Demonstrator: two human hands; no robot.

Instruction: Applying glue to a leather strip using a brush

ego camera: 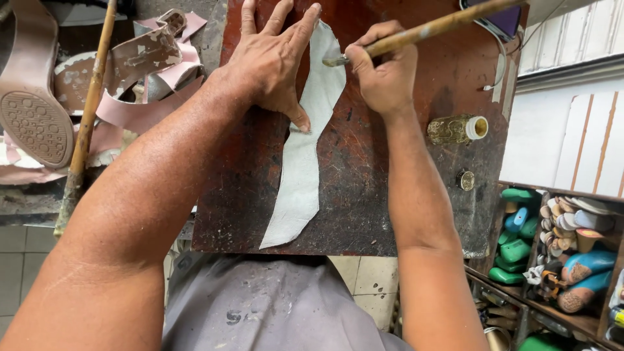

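Observation:
A long, curved strip of pale grey leather (300,169) lies on a dark reddish-brown work board (364,195) resting over my lap. My left hand (270,62) presses flat on the strip's upper part, fingers spread, thumb on the strip near its middle. My right hand (385,71) grips a long wooden-handled brush (426,29), and its tip touches the strip's upper right edge next to my left fingers.
A small open glass bottle (457,129) lies on the board's right side, its cap (465,180) below it. Pink shoe straps and a sole (36,123) pile up at left beside a wooden stick (88,117). Shelves with coloured shoe lasts (559,247) stand lower right.

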